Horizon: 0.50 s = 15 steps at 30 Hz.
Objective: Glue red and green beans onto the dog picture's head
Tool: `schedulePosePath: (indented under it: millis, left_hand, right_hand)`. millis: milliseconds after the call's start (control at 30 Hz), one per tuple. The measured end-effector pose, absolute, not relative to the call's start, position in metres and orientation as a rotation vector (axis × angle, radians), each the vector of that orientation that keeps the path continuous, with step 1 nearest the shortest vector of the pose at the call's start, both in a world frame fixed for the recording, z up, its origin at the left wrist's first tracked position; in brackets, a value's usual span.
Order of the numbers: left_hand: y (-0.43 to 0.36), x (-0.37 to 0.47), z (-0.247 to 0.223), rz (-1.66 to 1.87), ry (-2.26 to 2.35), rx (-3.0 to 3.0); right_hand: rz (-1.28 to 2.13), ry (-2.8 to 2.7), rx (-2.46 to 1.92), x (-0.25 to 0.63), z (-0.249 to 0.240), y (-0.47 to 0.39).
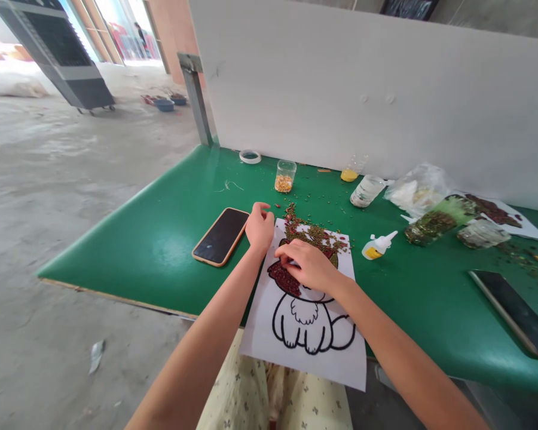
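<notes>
My right hand (308, 264) lies fingers-down on the seeds (316, 234) glued at the top of the drawing sheet (305, 334), seemingly pinching some. My left hand (260, 226), loosely curled and empty, steadies the sheet's top-left corner, beside the phone (221, 236).

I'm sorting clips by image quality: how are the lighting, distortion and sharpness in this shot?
Head view: even daylight, blown-out doorway top left; wide-angle bending at the green table edge; soft glare on the phone; right hand and animal drawing sharp.
</notes>
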<state>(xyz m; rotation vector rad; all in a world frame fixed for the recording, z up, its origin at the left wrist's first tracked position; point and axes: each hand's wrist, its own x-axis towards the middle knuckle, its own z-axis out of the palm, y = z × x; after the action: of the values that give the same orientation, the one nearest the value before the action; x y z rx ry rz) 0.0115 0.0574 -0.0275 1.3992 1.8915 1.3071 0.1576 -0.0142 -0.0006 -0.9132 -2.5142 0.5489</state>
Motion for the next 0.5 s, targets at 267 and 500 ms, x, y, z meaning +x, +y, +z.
schedulePosePath:
  millis: [267, 500]
  left_hand:
    - [0.0557, 0.0123, -0.0247, 1.279, 1.906, 1.393]
    - [0.0561, 0.0123, -0.0254, 1.286, 1.903, 1.397]
  right_hand:
    - [0.566, -2.509, -0.920, 0.1574, -0.0009, -0.0142]
    - [0.564, -2.501, -0.904, 0.1577, -0.0007, -0.0151]
